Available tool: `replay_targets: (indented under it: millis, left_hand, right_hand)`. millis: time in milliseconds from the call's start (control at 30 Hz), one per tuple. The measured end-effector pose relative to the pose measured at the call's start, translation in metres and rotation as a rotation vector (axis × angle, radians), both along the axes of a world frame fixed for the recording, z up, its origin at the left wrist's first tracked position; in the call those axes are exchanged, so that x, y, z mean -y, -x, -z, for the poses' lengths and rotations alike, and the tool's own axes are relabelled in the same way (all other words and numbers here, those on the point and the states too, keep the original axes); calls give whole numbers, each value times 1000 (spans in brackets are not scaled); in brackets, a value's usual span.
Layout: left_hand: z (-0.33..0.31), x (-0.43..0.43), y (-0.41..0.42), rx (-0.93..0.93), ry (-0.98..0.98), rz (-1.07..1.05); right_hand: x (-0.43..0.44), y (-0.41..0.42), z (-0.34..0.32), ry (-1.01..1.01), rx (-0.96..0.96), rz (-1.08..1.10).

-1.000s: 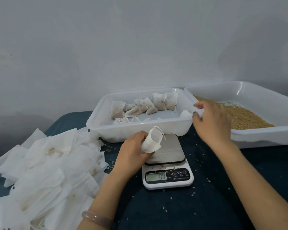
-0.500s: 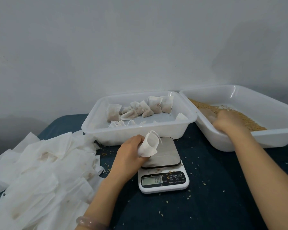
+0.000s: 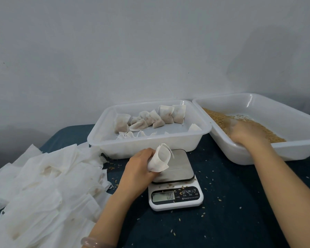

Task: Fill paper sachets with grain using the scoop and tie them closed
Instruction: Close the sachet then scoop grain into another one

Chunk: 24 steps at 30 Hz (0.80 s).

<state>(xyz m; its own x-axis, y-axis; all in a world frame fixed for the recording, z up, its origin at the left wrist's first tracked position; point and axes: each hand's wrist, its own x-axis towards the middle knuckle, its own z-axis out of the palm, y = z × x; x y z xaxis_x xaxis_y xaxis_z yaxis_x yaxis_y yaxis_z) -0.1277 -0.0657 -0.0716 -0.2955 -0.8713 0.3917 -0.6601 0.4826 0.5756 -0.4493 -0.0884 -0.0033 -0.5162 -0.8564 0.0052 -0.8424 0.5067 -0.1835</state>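
Observation:
My left hand (image 3: 138, 167) grips an empty white paper sachet (image 3: 159, 161), mouth open and turned to the right, just over the steel plate of a small digital scale (image 3: 175, 197). My right hand (image 3: 247, 135) is down inside the right white tray (image 3: 258, 153), on the brown grain (image 3: 217, 116). It is blurred and seems to hold a clear plastic scoop (image 3: 230, 125) pushed into the grain. Several filled, tied sachets (image 3: 166, 114) lie in the middle white tray (image 3: 141, 145).
A large heap of flat empty sachets (image 3: 43, 185) covers the left of the dark blue cloth (image 3: 231, 203). Loose grains are scattered around the scale. A plain grey wall stands close behind the trays.
My right hand has gone from above the middle tray's right rim down into the grain tray. My left hand has kept the open sachet over the scale.

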Motion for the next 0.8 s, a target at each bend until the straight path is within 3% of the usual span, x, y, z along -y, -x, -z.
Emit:
replay_targets:
  millis: [300, 533, 667, 800]
  left_hand:
    - [1, 1, 1, 14, -7, 15]
    - [1, 0, 1, -11, -24, -5]
    - [1, 0, 2, 6, -32, -3]
    - [0, 0, 1, 0, -32, -5]
  right_hand:
    - [4, 6, 3, 121, 271, -44]
    - [6, 12, 1, 456, 674, 112]
    - [6, 12, -7, 537, 1076, 226]
    - [4, 16, -5, 716, 1154, 238]
